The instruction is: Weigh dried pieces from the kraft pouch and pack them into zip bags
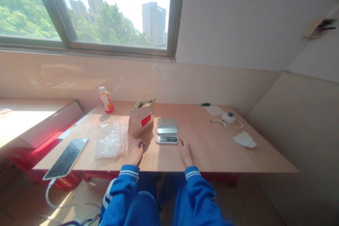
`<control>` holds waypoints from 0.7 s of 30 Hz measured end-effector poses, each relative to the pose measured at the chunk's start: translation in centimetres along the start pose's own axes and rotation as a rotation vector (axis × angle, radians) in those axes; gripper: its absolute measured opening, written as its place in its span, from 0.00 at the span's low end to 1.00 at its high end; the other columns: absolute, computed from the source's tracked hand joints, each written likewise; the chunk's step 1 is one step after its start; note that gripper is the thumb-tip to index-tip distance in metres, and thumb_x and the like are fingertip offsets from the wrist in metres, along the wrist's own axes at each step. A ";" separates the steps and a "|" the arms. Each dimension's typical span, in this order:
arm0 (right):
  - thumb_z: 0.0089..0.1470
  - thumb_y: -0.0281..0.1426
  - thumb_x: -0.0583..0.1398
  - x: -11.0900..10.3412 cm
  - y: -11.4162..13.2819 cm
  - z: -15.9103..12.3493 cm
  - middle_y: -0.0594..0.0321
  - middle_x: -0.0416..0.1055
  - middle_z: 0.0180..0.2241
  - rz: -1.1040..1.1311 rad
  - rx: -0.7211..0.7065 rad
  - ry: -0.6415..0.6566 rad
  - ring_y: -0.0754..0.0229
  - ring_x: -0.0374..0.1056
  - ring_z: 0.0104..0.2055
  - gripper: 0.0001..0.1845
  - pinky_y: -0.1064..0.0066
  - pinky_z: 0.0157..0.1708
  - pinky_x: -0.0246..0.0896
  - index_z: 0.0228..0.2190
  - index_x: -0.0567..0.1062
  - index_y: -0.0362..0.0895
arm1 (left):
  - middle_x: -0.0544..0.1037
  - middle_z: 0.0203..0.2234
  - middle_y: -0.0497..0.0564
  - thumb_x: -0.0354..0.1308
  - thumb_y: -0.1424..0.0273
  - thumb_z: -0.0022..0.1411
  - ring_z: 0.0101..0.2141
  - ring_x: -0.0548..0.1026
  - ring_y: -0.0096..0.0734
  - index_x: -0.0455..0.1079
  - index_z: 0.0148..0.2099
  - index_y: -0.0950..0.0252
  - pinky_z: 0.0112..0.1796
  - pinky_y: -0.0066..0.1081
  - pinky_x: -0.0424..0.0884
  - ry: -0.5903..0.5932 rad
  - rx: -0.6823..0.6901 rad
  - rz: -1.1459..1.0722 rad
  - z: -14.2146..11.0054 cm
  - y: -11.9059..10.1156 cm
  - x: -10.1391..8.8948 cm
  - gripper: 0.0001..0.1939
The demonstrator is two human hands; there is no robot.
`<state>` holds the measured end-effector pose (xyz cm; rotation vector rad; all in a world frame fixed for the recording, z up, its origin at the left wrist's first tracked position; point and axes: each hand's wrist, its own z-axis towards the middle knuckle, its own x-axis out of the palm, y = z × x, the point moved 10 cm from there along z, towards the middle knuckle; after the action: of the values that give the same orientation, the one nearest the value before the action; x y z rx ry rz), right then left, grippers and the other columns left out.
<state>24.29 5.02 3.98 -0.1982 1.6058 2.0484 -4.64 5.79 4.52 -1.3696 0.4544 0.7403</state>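
**Nothing gripped at the digital kitchen scale [167, 130]**

Far left of the scale, a tablet [65, 158] is lying on the edge of the worktop [212, 153], with a white cable [47, 194] running down from it toward the floor. Nearer the scale, but still left of it, a pink-labelled plastic bottle [106, 99] is standing at the back, and a clear plastic bag [110, 140] is lying flat towards the front. Your left hand [135, 152] is resting on the worktop just left of the scale, its fingers loosely curled and holding nothing, right at the foot of a kraft paper bag [141, 119]. That bag is standing just left of the scale, showing a red label, with rounded contents too unclear to name at its mouth. Your right hand [185, 151] is lying open and empty, its fingertips [179, 137] at the scale's front right corner; you cannot tell if they are touching it. Well right of the scale, a green-handled tool [205, 104] and a sheet of paper [214, 110] are lying at the back, a round white device [229, 117] is trailing a white cord [227, 124], and a white cloth [245, 140] is lying crumpled furthest right.
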 end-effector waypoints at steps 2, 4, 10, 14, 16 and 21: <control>0.54 0.32 0.48 -1.5 -1.4 0.2 0.54 0.71 0.43 0.135 0.071 -0.131 0.56 0.66 0.45 0.23 0.68 0.45 0.61 0.48 0.72 0.41 | 0.73 0.33 0.51 0.43 0.73 0.58 0.41 0.71 0.36 0.66 0.30 0.62 0.44 0.36 0.65 0.000 -0.006 0.005 0.0 0.0 -0.1 0.11; 0.51 0.33 0.49 -2.2 -2.7 0.2 0.53 0.72 0.41 0.185 0.142 -0.196 0.55 0.67 0.43 0.23 0.67 0.43 0.62 0.46 0.72 0.39 | 0.73 0.33 0.51 0.43 0.72 0.58 0.41 0.71 0.36 0.66 0.30 0.62 0.44 0.36 0.65 -0.002 -0.010 0.009 -0.1 -0.1 -0.1 0.11; 0.51 0.36 0.50 -2.2 -3.8 0.1 0.53 0.73 0.40 0.194 0.190 -0.207 0.55 0.68 0.41 0.20 0.67 0.41 0.63 0.41 0.73 0.41 | 0.73 0.34 0.51 0.43 0.72 0.59 0.40 0.71 0.36 0.66 0.31 0.61 0.43 0.35 0.65 0.013 -0.017 0.016 0.0 0.0 0.1 0.11; 0.50 0.37 0.52 -1.7 -3.8 0.0 0.54 0.73 0.39 0.200 0.207 -0.178 0.55 0.69 0.40 0.19 0.68 0.39 0.64 0.41 0.73 0.41 | 0.73 0.34 0.51 0.43 0.72 0.59 0.40 0.71 0.36 0.66 0.31 0.61 0.43 0.36 0.65 0.009 -0.012 0.001 0.0 0.3 0.2 0.11; 0.50 0.37 0.52 -1.8 -3.7 0.0 0.54 0.74 0.38 0.195 0.208 -0.180 0.54 0.69 0.41 0.18 0.68 0.38 0.64 0.40 0.73 0.42 | 0.72 0.33 0.51 0.43 0.71 0.59 0.40 0.71 0.36 0.65 0.31 0.61 0.44 0.36 0.65 0.009 0.003 -0.005 0.0 0.2 0.2 0.11; 0.51 0.37 0.52 -2.0 -3.5 0.0 0.54 0.74 0.38 0.178 0.196 -0.182 0.53 0.69 0.42 0.16 0.67 0.40 0.64 0.35 0.74 0.42 | 0.73 0.34 0.51 0.43 0.72 0.59 0.39 0.71 0.36 0.65 0.30 0.61 0.44 0.36 0.65 0.001 0.007 -0.018 -0.2 -0.1 0.0 0.10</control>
<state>27.70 4.89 1.85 0.2025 1.7470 1.9561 -4.54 5.64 4.59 -1.3657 0.4446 0.7225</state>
